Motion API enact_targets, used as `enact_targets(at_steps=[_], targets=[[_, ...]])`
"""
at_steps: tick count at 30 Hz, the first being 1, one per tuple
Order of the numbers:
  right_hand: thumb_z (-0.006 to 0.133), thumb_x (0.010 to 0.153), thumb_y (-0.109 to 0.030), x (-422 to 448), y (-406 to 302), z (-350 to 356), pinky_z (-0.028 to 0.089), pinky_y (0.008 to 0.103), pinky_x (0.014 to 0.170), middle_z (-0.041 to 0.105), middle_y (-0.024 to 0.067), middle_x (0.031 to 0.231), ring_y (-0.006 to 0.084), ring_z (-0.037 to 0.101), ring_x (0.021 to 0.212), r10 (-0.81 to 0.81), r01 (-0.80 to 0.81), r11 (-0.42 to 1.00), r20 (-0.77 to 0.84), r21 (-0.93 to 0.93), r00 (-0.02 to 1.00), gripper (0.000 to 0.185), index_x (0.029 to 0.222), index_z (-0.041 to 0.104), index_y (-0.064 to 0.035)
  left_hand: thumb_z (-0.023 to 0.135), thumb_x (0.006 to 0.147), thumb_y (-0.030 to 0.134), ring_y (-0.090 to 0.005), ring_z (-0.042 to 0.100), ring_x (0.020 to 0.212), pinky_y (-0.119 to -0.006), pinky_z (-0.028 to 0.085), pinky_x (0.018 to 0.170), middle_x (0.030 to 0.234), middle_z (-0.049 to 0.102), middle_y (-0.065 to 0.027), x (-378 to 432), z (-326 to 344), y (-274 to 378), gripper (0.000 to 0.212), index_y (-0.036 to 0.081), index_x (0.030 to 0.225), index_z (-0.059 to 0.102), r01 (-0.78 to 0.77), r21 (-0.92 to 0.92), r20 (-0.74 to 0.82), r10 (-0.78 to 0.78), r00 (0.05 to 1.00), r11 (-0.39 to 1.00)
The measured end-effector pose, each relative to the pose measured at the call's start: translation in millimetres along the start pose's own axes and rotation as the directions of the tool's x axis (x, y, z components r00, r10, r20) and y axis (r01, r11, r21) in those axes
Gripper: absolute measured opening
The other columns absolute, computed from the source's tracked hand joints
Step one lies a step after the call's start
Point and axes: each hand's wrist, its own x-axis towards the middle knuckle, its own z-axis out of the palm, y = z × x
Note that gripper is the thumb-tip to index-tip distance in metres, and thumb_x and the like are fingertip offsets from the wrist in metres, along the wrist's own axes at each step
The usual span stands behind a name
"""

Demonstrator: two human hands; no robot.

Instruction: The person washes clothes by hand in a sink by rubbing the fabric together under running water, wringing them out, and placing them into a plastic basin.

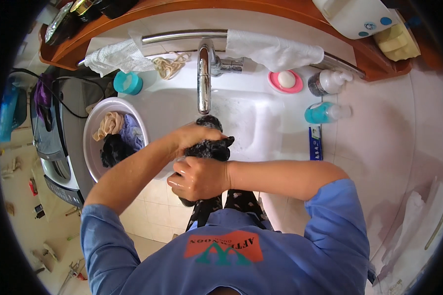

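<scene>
A wet, soapy black cloth point(208, 147) is bunched between my hands over the front of the white washbasin point(158, 110). My left hand point(195, 138) grips it from above, just below the chrome faucet point(204, 84), with part of the cloth showing past the fingers. My right hand point(199, 179), wet and curled into a fist, is closed on the cloth nearer my body; a dark bit of it shows beneath the fist. Suds dot the basin floor.
Left of the basin, a round tub point(88, 147) holds beige, blue and black cloths. A turquoise container point(128, 83) and tangled cord point(168, 68) lie behind. At right are a pink soap dish point(299, 81), a pump bottle point(323, 82), a turquoise bottle point(321, 113) and a blue box point(315, 147).
</scene>
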Motion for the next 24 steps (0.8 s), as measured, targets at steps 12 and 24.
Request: enact_targets(at_steps=[12,24], targets=[[0.063,0.063,-0.022,-40.8,10.5,11.6,0.042,0.0283,0.05,0.05,0.0004,0.072,0.0177,0.054,0.068,-0.047,0.064,0.997,0.293,-0.051,0.955,0.013,0.058,0.058,-0.0116,0.076,0.075,0.036,-0.0228,0.064,0.075,-0.038,0.053,0.071,0.085,0.068,-0.0159,77.2,16.6,-16.8,0.048,-0.008,0.093,0.066,-0.011,0.408,-0.121,0.066,0.99,0.913],[0.083,0.067,-0.016,-91.6,-48.3,-31.8,0.049,0.0408,0.071,0.053,0.0085,0.099,0.0304,0.056,0.089,0.854,-0.817,0.514,-0.243,0.26,0.46,0.037,0.097,0.062,-0.0113,0.062,0.094,0.041,-0.0217,0.065,0.096,-0.036,0.053,0.088,0.103,0.068,-0.0077,69.7,26.2,-80.7,0.038,0.007,0.11,0.061,-0.115,-0.647,0.008,0.157,0.988,0.754]])
